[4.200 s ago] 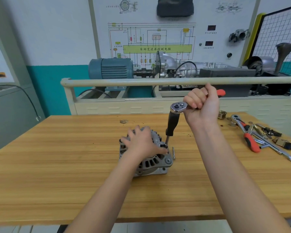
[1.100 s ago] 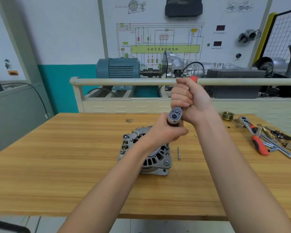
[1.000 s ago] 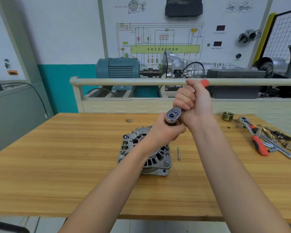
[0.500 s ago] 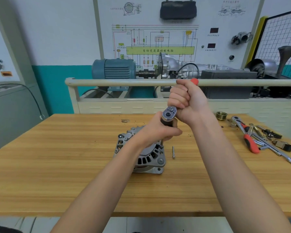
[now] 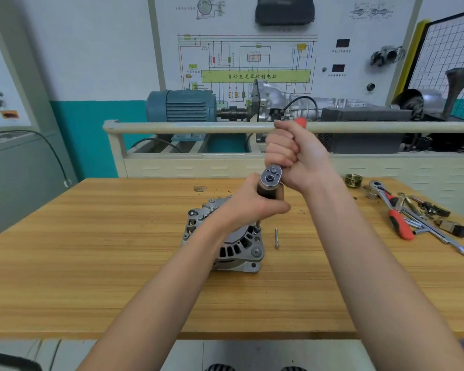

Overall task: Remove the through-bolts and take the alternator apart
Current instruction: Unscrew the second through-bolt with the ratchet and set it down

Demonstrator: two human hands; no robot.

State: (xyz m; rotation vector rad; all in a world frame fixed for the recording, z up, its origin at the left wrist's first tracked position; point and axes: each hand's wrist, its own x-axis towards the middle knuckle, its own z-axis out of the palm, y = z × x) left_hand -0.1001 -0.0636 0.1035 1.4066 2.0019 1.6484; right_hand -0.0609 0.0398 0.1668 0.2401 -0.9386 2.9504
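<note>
**Inspector A:** What is hidden or cut off?

**Inspector B:** The upper face of the alternator (image 5: 227, 242) is largely covered by the left hand (image 5: 252, 204) and forearm. The ratchet (image 5: 271, 178) handle is buried in the right hand (image 5: 298, 162); only a red end is seen above the fist. The black extension (image 5: 269, 192) is mostly wrapped by the left hand's fingers, and its tip is hard to make out where it meets the housing. The bolt under it cannot be seen.

**Inspector A:** Position and orientation of the task item?

**Inspector B:** The alternator is set on the wooden table (image 5: 91, 263), near the middle, one end face up, so its axis is roughly vertical. The extension stands almost upright over its right rim. One removed through-bolt (image 5: 276, 238) is laid flat just beside the alternator on the right, long axis running toward and away from the person.

**Inspector A:** Grip state?

**Inspector B:** Both hands are closed tight: right fist round the ratchet handle, left fingers curled round the extension.

**Inspector A:** Containers?

**Inspector B:** Loose tools (image 5: 413, 218) and a brass fitting (image 5: 353, 180) are noted directly on the table at far right.
</note>
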